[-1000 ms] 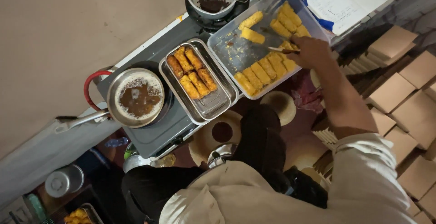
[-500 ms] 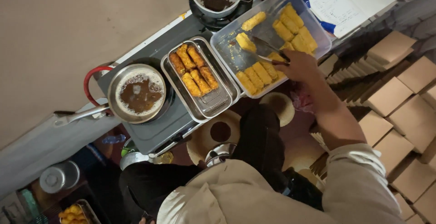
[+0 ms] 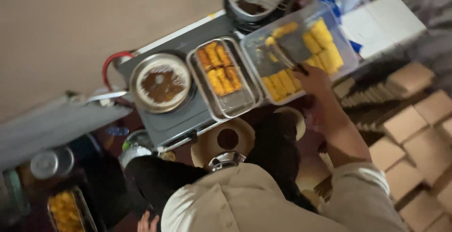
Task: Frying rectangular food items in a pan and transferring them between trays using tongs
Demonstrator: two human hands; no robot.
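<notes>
Brown cardboard boxes point(image 3: 405, 124) stacked right

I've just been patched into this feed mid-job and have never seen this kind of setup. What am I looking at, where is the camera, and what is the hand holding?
There is no machine here: a person works with bare hands, and the single camera sits on their head, looking down, so the view is tilted. The pale sleeve at the bottom belongs to them.

Their right hand reaches into a clear plastic tray and grips a flat metal spatula, its blade lying among yellow breaded sticks. The left hand barely shows at the bottom edge, its fingers spread; it seems to hold nothing.

Beside the clear tray, a metal tray holds browner, fried sticks. Next to that, a round pan of dark liquid sits on a grey cooker top. Cardboard boxes are stacked at the right.
</notes>
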